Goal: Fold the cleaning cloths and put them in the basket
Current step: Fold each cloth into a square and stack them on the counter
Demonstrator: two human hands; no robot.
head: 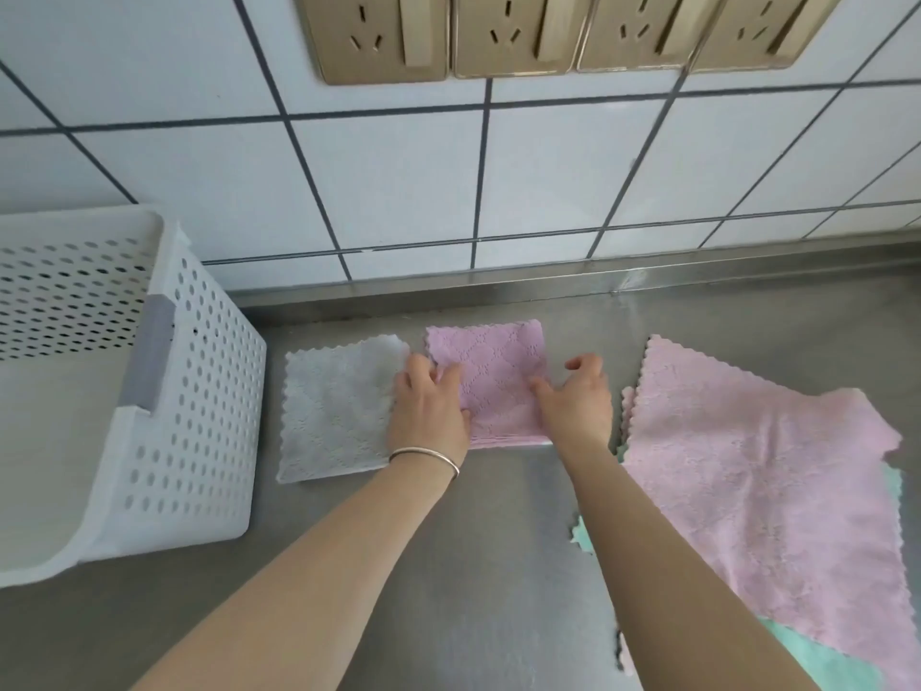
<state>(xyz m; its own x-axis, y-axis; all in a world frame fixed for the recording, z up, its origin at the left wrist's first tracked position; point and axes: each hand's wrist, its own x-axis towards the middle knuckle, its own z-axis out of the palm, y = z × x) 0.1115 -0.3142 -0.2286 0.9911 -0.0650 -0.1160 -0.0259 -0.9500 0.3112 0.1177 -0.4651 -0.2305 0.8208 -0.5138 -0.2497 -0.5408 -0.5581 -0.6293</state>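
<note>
A folded pink cloth (491, 371) lies on the steel counter near the wall. My left hand (428, 406) grips its left edge, fingers curled over the cloth. My right hand (578, 396) holds its right edge, thumb on top and fingers curled beside it. A folded grey cloth (334, 411) lies flat just left of the pink one, partly under my left wrist. An unfolded pink cloth (747, 481) is spread out at the right, lying over a mint green cloth (817, 660). The white perforated basket (199, 391) stands at the left, and what shows of its inside holds nothing.
The steel counter (448, 566) runs to a tiled wall (398, 182) at the back, with a row of gold sockets (548, 32) high up. A silver bangle sits on my left wrist.
</note>
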